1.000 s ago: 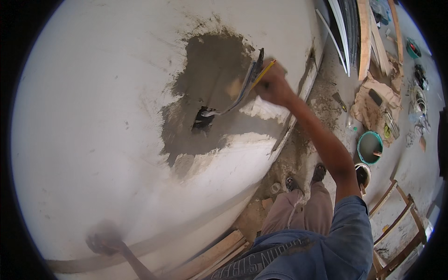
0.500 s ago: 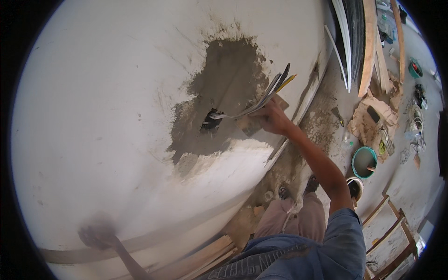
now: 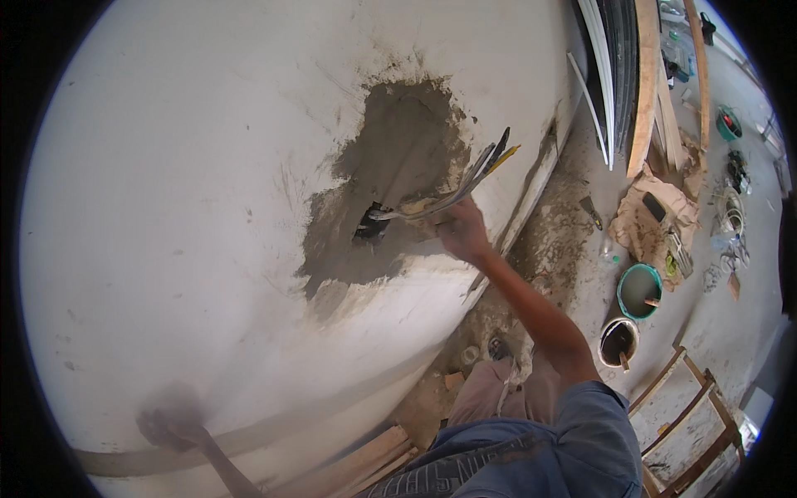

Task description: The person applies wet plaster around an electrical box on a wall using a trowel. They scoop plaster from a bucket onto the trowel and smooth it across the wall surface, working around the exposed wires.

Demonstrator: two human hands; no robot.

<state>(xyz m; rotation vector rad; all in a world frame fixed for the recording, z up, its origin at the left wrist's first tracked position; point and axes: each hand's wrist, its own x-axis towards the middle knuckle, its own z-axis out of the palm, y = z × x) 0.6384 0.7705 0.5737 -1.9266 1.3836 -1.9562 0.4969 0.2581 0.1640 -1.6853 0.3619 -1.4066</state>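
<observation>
My right hand (image 3: pixel 463 232) is closed on a flat, tan plastering trowel (image 3: pixel 417 205), pressed near the wall and partly hidden by cables. Its exact shape is hard to make out. A bundle of grey, black and yellow cables (image 3: pixel 465 187) comes out of a dark hole (image 3: pixel 370 222) in the wall and bends up past that hand. Around the hole lies a rough patch of grey-brown mortar (image 3: pixel 394 141) on the white wall (image 3: pixel 191 183). Low at the left, my left hand (image 3: pixel 172 427) is at the wall, blurred, its fingers apart and seemingly holding nothing.
On the dusty floor to the right stand a teal-rimmed bucket (image 3: pixel 639 292) and a second bucket (image 3: pixel 618 342). A scraper (image 3: pixel 591 212) lies near the wall, beside crumpled brown paper (image 3: pixel 635 217). Planks (image 3: pixel 644 91) lean above; a wooden frame (image 3: pixel 697 398) is at lower right.
My right hand has shifted left and slightly down with the trowel, which now passes behind the cables near the hole. My left hand has barely moved. The view has tilted a little.
</observation>
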